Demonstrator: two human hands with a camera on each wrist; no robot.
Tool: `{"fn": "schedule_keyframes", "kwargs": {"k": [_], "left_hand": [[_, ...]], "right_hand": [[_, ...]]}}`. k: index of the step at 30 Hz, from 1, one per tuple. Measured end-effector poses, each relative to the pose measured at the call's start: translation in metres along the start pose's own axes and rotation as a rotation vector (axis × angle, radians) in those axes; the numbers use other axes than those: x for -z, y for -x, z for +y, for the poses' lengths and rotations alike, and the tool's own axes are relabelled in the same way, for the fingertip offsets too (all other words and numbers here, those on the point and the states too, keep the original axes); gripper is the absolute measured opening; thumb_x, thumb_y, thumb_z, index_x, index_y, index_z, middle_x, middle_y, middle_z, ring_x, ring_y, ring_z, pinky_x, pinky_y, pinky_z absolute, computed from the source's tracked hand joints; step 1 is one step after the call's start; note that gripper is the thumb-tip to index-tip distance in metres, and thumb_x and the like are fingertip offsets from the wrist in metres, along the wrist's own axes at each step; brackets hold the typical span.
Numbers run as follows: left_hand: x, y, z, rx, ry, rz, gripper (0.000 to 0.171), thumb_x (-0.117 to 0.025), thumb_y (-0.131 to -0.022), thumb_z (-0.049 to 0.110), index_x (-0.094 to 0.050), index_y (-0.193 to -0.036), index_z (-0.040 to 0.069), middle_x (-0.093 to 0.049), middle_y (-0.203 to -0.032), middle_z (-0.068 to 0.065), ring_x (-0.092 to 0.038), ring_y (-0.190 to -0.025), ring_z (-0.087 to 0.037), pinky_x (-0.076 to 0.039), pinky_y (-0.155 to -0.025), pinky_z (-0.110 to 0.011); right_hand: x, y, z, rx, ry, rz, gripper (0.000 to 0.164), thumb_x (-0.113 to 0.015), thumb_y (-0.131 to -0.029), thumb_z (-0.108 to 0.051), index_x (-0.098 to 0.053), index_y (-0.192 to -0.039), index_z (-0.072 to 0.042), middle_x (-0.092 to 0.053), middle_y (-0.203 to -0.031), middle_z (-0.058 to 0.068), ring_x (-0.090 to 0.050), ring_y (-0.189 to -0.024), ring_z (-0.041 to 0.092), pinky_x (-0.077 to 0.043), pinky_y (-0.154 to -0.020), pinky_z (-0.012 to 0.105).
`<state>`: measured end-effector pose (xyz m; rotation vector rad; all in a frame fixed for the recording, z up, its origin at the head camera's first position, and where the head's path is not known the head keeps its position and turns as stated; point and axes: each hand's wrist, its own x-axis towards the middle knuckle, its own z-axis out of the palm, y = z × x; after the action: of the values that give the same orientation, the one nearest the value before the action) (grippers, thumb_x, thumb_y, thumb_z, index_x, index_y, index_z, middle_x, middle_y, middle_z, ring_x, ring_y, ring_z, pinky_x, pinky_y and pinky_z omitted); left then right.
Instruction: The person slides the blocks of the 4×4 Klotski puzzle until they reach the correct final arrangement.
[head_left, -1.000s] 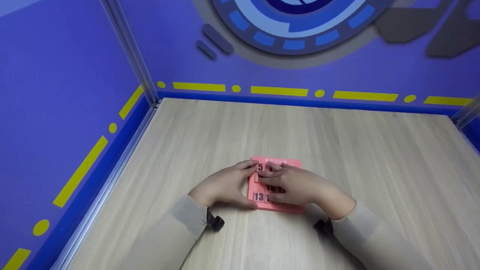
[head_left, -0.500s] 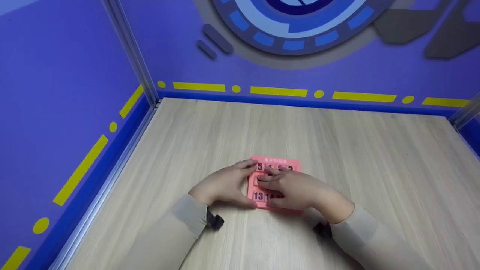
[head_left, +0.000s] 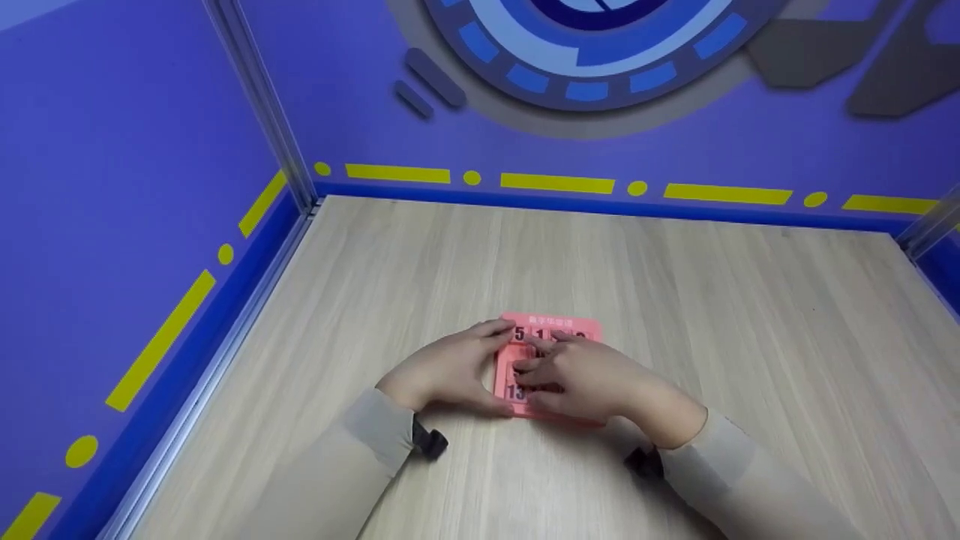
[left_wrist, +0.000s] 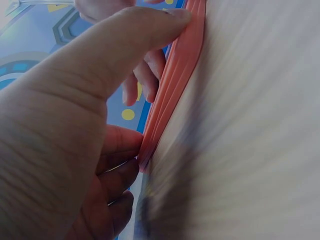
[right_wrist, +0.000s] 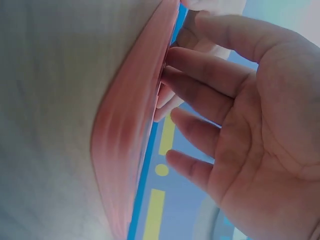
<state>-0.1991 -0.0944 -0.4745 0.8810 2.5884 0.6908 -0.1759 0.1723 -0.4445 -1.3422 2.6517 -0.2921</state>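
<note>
A pink number slide puzzle (head_left: 591, 325) lies flat on the wooden table, with dark numerals on its tiles. My left hand (head_left: 454, 367) holds it by the left side, thumb at the near corner and fingers at the far one. That thumb (left_wrist: 155, 27) presses the pink edge in the left wrist view. Over the tiles reaches my right hand (head_left: 592, 375), its fingertips touching the left column and covering much of the board. Tiles 5 (head_left: 519, 334) and 13 (head_left: 515, 392) show at the left. In the right wrist view the right fingers (right_wrist: 200, 92) extend loosely.
The light wooden table (head_left: 420, 262) surrounds the puzzle. A blue wall (head_left: 360, 97) with yellow markings stands behind, and another blue panel (head_left: 112, 187) rises at the left. A metal post (head_left: 259, 97) joins them at the corner.
My right fingers have moved slightly toward me, and a tile in the left column has slid down near the 13. More of the top row shows. The left hand keeps its place.
</note>
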Motion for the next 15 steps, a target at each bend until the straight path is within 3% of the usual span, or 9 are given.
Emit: {"fn": "schedule_keyframes", "kwargs": {"k": [3, 6, 11, 15], "left_hand": [[0.000, 0.001, 0.000, 0.002, -0.011, -0.004, 0.122, -0.093, -0.081, 0.067, -0.038, -0.178, 0.016, -0.025, -0.190, 0.006, -0.031, -0.175, -0.018, -0.039, -0.141, -0.041], [-0.001, 0.001, -0.001, -0.003, -0.016, -0.004, 0.122, -0.092, -0.082, 0.068, -0.037, -0.178, 0.016, -0.025, -0.190, 0.006, -0.032, -0.174, -0.018, -0.039, -0.141, -0.041], [-0.001, 0.001, 0.000, 0.003, -0.013, -0.011, 0.124, -0.092, -0.082, 0.068, -0.034, -0.179, 0.018, -0.023, -0.190, 0.007, -0.031, -0.175, -0.018, -0.038, -0.141, -0.043], [-0.001, 0.001, -0.001, 0.007, -0.016, -0.015, 0.124, -0.092, -0.082, 0.067, -0.034, -0.179, 0.018, -0.022, -0.191, 0.008, -0.030, -0.175, -0.018, -0.038, -0.141, -0.043]], "right_hand": [[0.001, -0.003, 0.005, 0.012, -0.040, 0.036, 0.029, -0.072, -0.111, -0.030, -0.086, -0.134, -0.020, -0.082, -0.142, 0.000, -0.061, -0.156, 0.033, -0.050, -0.132, 0.055], [0.001, -0.006, 0.010, -0.015, -0.084, 0.075, 0.032, -0.072, -0.110, -0.028, -0.084, -0.137, -0.016, -0.081, -0.143, 0.002, -0.061, -0.156, 0.034, -0.050, -0.132, 0.055], [-0.002, -0.008, 0.018, -0.107, -0.123, 0.054, 0.055, -0.070, -0.112, -0.037, -0.065, -0.161, -0.012, -0.060, -0.171, 0.008, -0.042, -0.170, 0.036, -0.037, -0.140, 0.060], [-0.006, -0.009, 0.023, -0.156, -0.144, 0.000, 0.068, -0.067, -0.114, -0.046, -0.052, -0.171, -0.013, -0.045, -0.181, 0.007, -0.031, -0.175, 0.034, -0.029, -0.144, 0.061]]}}
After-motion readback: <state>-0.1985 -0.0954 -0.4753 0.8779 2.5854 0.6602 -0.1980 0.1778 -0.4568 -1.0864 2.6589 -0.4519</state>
